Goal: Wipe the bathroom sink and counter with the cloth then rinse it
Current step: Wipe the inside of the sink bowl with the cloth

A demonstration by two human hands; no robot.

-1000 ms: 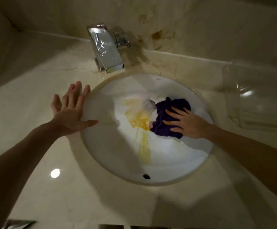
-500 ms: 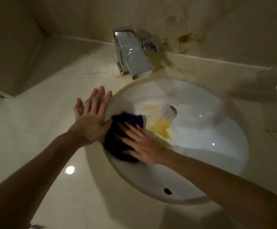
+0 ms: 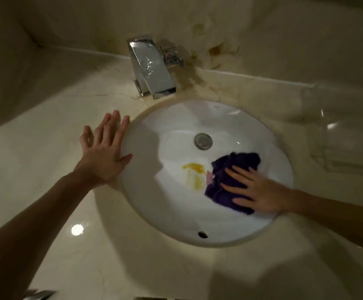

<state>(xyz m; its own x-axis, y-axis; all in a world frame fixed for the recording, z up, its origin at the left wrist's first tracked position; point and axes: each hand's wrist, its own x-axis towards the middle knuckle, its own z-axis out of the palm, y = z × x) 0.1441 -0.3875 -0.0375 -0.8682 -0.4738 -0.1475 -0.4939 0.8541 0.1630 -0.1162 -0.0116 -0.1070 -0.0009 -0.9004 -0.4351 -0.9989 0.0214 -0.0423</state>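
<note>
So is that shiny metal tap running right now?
Off, it seems: no water falls from the chrome tap into the white sink.

The sink [image 3: 176, 215] is set in the counter [image 3: 46, 137]. The tap [image 3: 152, 68] stands at 12 o'clock behind it, the drain [image 3: 203, 141] in its middle. The cloth [image 3: 230, 176] lies inside at 3 o'clock under the right hand [image 3: 260, 191], the stain [image 3: 194, 172] just left of it. The left hand [image 3: 102, 152] rests on the rim at 9 o'clock.

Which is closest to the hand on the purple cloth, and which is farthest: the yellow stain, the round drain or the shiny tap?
From the right hand pressing the cloth:
1. Yellow stain, just left of the cloth in the sink.
2. Drain, up past the cloth, mid-bowl.
3. Tap, on the counter behind the bowl.
</note>
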